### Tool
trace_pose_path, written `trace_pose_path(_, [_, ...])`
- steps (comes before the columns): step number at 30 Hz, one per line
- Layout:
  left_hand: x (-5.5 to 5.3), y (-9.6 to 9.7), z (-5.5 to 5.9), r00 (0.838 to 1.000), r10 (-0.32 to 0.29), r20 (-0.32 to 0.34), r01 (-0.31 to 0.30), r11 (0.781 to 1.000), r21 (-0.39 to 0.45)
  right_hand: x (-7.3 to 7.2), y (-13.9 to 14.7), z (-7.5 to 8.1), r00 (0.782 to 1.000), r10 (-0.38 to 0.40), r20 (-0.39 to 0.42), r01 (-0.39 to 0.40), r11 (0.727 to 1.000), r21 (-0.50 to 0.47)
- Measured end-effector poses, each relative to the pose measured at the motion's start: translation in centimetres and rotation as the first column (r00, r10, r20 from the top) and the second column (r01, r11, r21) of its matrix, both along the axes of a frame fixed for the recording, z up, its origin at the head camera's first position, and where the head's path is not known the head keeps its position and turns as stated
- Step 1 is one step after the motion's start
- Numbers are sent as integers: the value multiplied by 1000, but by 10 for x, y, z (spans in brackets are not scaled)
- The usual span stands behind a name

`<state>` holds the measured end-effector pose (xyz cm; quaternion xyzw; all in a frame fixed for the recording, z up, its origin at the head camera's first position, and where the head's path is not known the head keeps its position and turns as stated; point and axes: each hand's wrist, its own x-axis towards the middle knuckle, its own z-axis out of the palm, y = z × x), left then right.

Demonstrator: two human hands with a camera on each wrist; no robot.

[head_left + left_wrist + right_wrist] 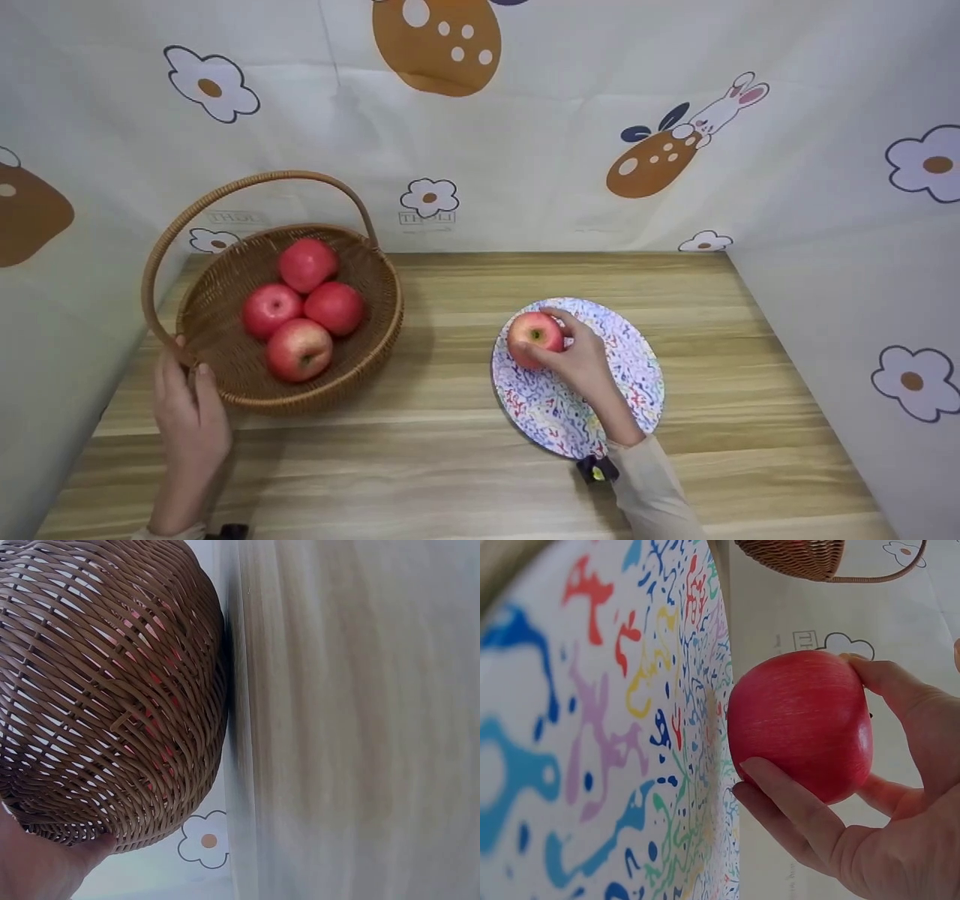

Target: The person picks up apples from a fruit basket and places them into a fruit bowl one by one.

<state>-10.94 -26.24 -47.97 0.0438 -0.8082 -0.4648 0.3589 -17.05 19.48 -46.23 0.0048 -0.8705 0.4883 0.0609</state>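
Note:
In the head view, my right hand (589, 367) grips a red apple (529, 330) between thumb and fingers, over the upper left part of a round plate (634, 367) with a multicoloured squiggle pattern. The right wrist view shows this apple (799, 724) from the side, close to the plate's surface. At the left, my left hand (191, 420) holds the near left rim of a brown wicker basket (217, 337), beside the foot of its tall handle. Several red apples (306, 349) lie together inside the basket. Only the thumb side of the left hand shows in the left wrist view.
A wood-grain table (420, 465) carries the basket and the plate, which stand apart. Pale cloth (540, 165) printed with flowers and a rabbit walls the table in at the back and both sides. The basket handle (281, 176) arches high over the apples.

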Motion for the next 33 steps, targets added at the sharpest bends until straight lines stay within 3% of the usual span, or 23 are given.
trace_pose_path(33, [-1, 0, 0, 1000, 6, -1, -6, 1000, 14, 0, -4, -7, 998, 29, 59, -30, 999, 17])
